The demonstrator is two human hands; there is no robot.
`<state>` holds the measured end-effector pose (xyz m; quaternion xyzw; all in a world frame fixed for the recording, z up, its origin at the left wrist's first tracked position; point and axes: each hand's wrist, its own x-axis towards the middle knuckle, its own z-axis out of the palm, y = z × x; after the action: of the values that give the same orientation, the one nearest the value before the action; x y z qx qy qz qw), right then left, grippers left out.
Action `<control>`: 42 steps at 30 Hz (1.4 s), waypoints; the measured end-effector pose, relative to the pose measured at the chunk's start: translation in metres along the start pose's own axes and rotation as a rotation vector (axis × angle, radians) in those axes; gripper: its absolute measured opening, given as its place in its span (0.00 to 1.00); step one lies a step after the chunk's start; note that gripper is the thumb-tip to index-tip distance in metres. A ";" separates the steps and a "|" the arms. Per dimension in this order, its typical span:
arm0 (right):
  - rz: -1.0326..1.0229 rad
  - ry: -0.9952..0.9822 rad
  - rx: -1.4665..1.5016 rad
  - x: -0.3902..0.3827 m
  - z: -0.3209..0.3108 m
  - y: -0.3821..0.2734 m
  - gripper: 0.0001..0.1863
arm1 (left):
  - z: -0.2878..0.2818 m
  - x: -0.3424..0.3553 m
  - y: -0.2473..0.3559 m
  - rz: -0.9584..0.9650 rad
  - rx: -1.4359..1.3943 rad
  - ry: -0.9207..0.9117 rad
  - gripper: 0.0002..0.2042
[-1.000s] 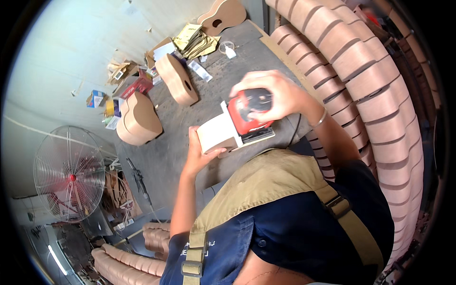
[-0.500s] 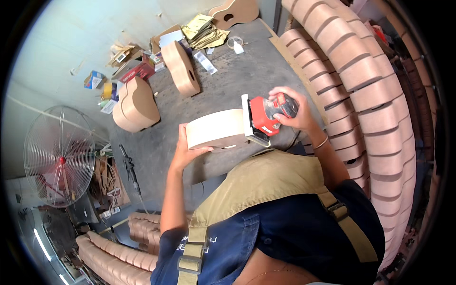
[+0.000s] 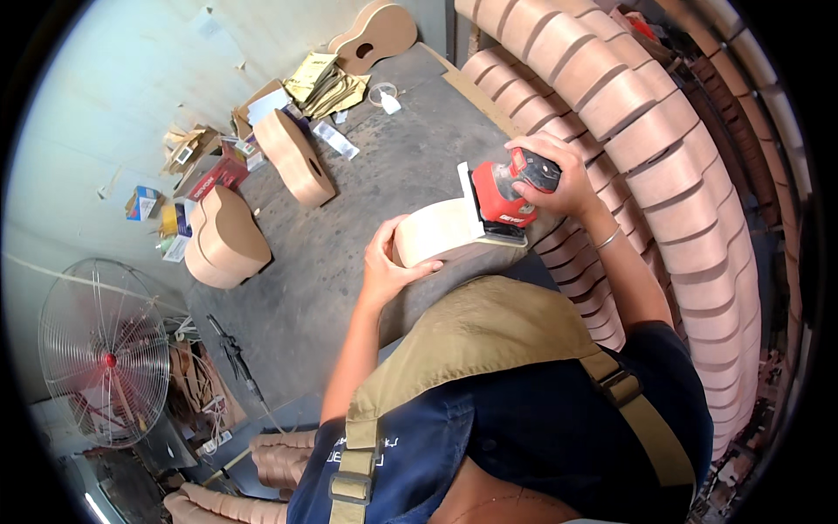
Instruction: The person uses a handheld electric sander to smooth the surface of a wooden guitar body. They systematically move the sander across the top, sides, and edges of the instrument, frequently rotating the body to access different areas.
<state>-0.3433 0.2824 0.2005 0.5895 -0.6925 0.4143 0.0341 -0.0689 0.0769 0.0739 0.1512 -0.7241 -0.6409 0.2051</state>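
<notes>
At the near edge of the bench, my left hand (image 3: 384,266) grips the rounded left end of a small pale wooden guitar body (image 3: 436,231), thumb along the near side and fingers on the far side. The body stands on edge, its curved side wall facing up. A red and black power sander (image 3: 502,199) is tilted against the right part of that wall, its flat pad touching the wood. My right hand (image 3: 563,175) wraps round the sander's dark top. The body's right end is hidden behind the sander.
Two more guitar bodies (image 3: 225,240) (image 3: 295,157) stand on the dark bench (image 3: 323,253); another (image 3: 374,39) leans at the back. Boxes (image 3: 218,170) and yellow sheets (image 3: 325,83) line the wall. An air gun (image 3: 231,349) lies left, near a fan (image 3: 105,354). Stacked bodies (image 3: 672,166) rise at right.
My view has turned, so the bench and its contents sit farther left. Both hands, with the guitar body and sander, have shifted right relative to the bench. Both grips are unchanged.
</notes>
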 end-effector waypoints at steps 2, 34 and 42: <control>0.030 -0.008 0.000 -0.003 -0.007 0.001 0.28 | 0.008 0.007 0.009 0.018 0.079 0.004 0.40; 0.131 -0.049 0.166 -0.018 0.008 -0.017 0.31 | -0.028 -0.023 0.004 -0.047 0.054 0.126 0.44; 0.373 0.011 -0.145 -0.133 -0.003 0.031 0.27 | -0.028 -0.028 -0.037 -0.189 0.268 0.085 0.40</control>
<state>-0.3303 0.3872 0.1147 0.4448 -0.8176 0.3656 0.0032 -0.0318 0.0611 0.0371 0.2718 -0.7761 -0.5483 0.1523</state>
